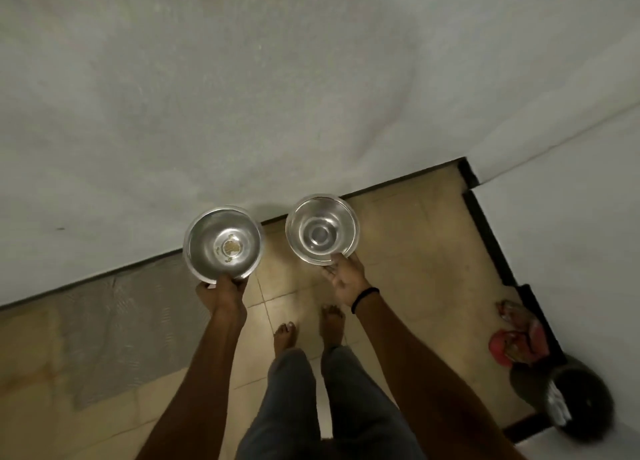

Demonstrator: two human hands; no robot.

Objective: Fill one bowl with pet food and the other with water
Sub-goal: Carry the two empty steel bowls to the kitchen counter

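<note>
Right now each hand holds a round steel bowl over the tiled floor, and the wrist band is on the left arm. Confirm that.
Not quite: the head view shows the black wrist band on the right arm. The left hand and right hand each hold a round steel bowl over the tiled floor.

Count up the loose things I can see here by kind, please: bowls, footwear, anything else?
Steel bowls: 2, the left bowl held by the left hand, the right bowl by the right hand.
Red slippers: 2, by the wall.
Dark round object: 1, too blurred to name.
Wristband: 1.
Total: 6.
</note>
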